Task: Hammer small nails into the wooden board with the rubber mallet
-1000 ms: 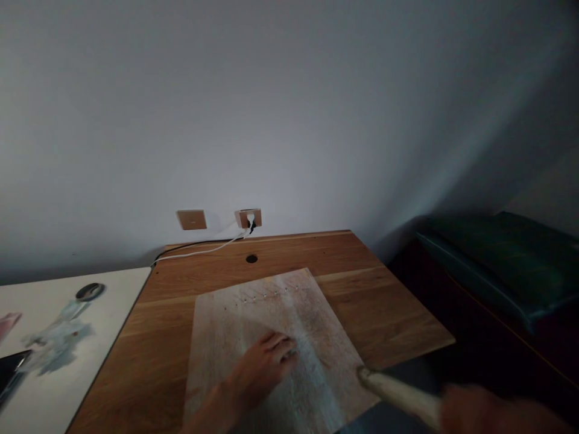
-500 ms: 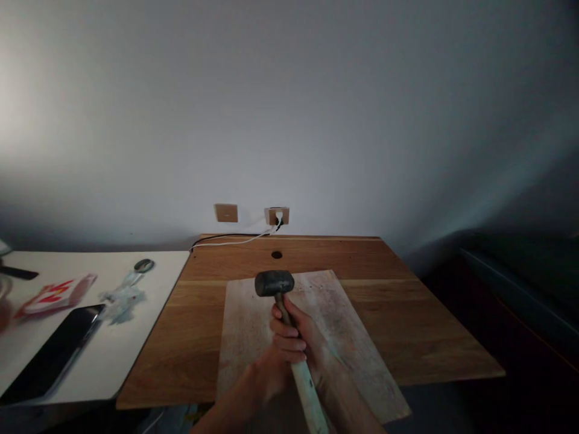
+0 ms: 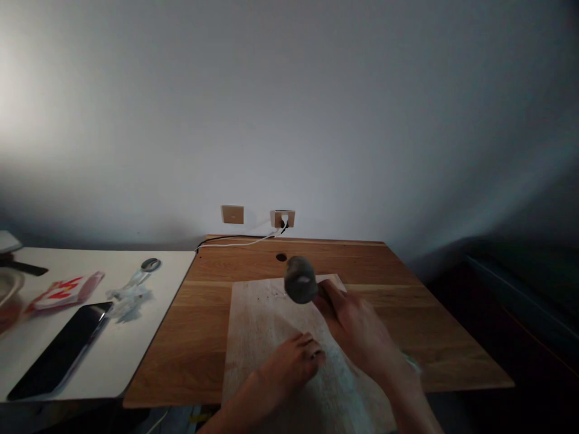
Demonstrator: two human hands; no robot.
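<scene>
My right hand (image 3: 350, 313) is wrapped around the handle of a mallet with a dark head (image 3: 299, 280). One round face of the head points towards me, above the far part of a worn wooden board (image 3: 253, 325). The handle end (image 3: 411, 361) shows pale to the right of my forearm, slightly blurred. Left of the mallet and nearer to me, my left hand (image 3: 296, 358) is over the board with its fingers loosely curled. Nothing shows in it, and its palm side is hidden.
The board lies on a brown wooden table (image 3: 190, 343). On the adjoining white table (image 3: 113, 355) are a phone (image 3: 61, 349), a red-and-white packet (image 3: 67, 292), crumpled clear plastic (image 3: 131, 301) and a tape roll (image 3: 151, 264). Cables (image 3: 235, 243) run to a wall socket (image 3: 277, 218).
Both hands were on the mallet's handle; my left hand has let go and sits apart. My right hand has moved right and turned the mallet, its head now facing me.
</scene>
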